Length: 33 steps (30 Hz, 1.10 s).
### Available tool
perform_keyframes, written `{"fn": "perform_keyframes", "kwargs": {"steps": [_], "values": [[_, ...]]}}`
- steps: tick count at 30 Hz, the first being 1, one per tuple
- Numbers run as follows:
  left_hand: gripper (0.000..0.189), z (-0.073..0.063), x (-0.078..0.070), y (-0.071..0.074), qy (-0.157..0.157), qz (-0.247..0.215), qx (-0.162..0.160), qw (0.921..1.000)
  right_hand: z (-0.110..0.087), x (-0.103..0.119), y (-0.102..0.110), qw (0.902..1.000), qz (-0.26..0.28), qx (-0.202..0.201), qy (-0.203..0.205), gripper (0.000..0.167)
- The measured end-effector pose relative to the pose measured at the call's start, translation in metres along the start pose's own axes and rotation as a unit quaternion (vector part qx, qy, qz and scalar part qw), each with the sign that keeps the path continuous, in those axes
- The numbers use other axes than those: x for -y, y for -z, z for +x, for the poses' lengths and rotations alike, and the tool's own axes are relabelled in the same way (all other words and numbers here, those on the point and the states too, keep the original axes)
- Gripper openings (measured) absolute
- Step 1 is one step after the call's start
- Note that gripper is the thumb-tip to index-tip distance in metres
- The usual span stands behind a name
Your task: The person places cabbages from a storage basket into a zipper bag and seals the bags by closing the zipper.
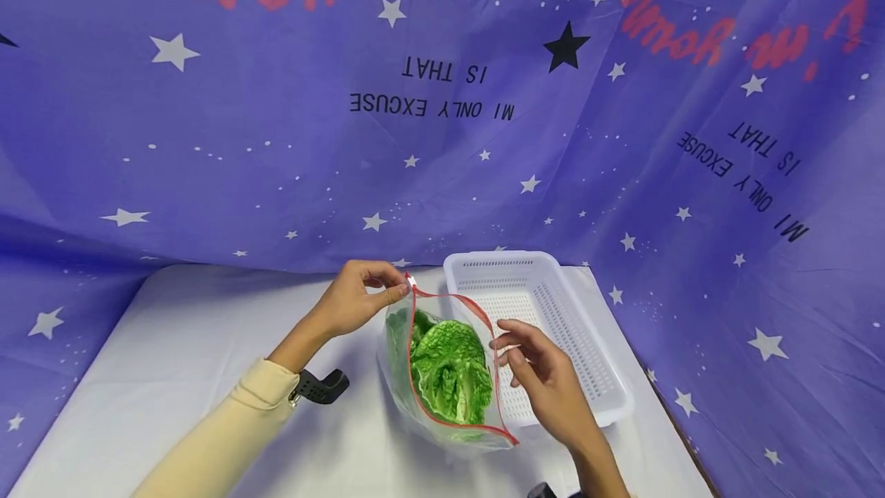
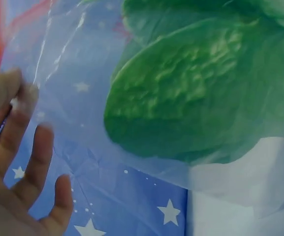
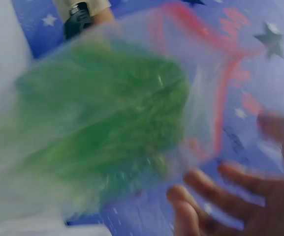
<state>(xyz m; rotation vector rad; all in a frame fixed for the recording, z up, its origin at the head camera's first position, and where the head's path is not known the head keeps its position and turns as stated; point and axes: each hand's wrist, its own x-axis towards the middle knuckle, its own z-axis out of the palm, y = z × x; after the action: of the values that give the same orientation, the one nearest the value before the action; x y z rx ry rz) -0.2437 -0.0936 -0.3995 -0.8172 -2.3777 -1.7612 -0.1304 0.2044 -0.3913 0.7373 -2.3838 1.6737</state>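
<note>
A clear zip bag [image 1: 394, 398] with a red seal stands with its mouth spread wide, and green leafy lettuce [image 1: 452, 367] is inside it. My left hand [image 1: 356, 297] pinches the bag's far left corner beside the white slider [image 1: 412, 280]. In the left wrist view, the left thumb and a fingertip meet at the bag's edge, while the other fingers [image 2: 42, 147] are loosely bent. At the bag's right rim, my right hand [image 1: 546, 379] has its fingers spread and slightly bent. The right wrist view is blurred, with the right fingers [image 3: 215, 194] apart near the red seal.
A white perforated plastic basket [image 1: 570, 313] stands right of the bag, behind the right hand. White cloth [image 1: 207, 344] covers the table. A purple curtain [image 1: 276, 137] with stars and lettering hangs at the back and sides. A black wrist strap [image 1: 321, 386] is on the left wrist.
</note>
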Motion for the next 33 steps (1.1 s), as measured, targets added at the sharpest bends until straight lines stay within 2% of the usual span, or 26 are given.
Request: {"fn": "perform_keyframes", "kwargs": {"steps": [3, 5, 6, 9, 11, 15, 17, 20, 22, 24, 27, 29, 33], "values": [[0.005, -0.005, -0.013, 0.002, 0.002, 0.005, -0.034, 0.9994, -0.028, 0.000, -0.004, 0.9946, -0.006, 0.012, 0.102, 0.048], [0.005, -0.009, -0.021, 0.003, -0.003, 0.014, -0.055, 0.9984, -0.039, 0.004, -0.012, 0.9885, -0.026, 0.004, 0.149, 0.056], [0.005, -0.011, -0.024, 0.004, -0.007, 0.020, -0.067, 0.9975, -0.042, 0.006, -0.017, 0.9851, -0.043, -0.007, 0.166, 0.054], [0.005, -0.017, -0.025, 0.003, -0.017, 0.035, -0.102, 0.9940, -0.040, 0.017, -0.032, 0.9763, -0.099, -0.072, 0.179, 0.032], [0.004, -0.022, -0.026, 0.004, -0.022, 0.045, -0.122, 0.9912, -0.035, 0.023, -0.036, 0.9723, -0.105, -0.120, 0.171, 0.025], [0.005, -0.031, -0.029, 0.011, -0.022, 0.037, -0.156, 0.9868, -0.029, 0.012, -0.025, 0.9725, -0.047, -0.200, 0.109, 0.024], [0.004, -0.037, -0.035, 0.015, -0.024, 0.030, -0.166, 0.9853, -0.028, 0.000, -0.015, 0.9720, -0.013, -0.225, 0.066, 0.017], [0.004, -0.047, -0.030, 0.019, -0.039, 0.034, -0.188, 0.9807, -0.024, -0.013, -0.004, 0.9677, 0.013, -0.251, 0.022, 0.007], [0.003, -0.054, -0.022, 0.019, -0.055, 0.050, -0.214, 0.9739, -0.019, -0.016, -0.001, 0.9641, 0.020, -0.264, 0.013, 0.005], [0.004, -0.062, -0.012, 0.016, -0.067, 0.068, -0.250, 0.9636, -0.011, -0.018, 0.000, 0.9620, 0.009, -0.273, 0.003, 0.005], [0.007, -0.073, -0.011, 0.011, -0.074, 0.086, -0.289, 0.9507, 0.001, -0.017, -0.004, 0.9644, -0.027, -0.263, -0.012, 0.005], [0.008, -0.079, -0.013, 0.008, -0.073, 0.087, -0.301, 0.9467, 0.008, -0.014, -0.007, 0.9676, -0.058, -0.245, -0.025, 0.002], [0.008, -0.086, -0.020, 0.004, -0.075, 0.083, -0.307, 0.9451, 0.020, -0.012, -0.010, 0.9703, -0.117, -0.207, -0.042, 0.004]]}}
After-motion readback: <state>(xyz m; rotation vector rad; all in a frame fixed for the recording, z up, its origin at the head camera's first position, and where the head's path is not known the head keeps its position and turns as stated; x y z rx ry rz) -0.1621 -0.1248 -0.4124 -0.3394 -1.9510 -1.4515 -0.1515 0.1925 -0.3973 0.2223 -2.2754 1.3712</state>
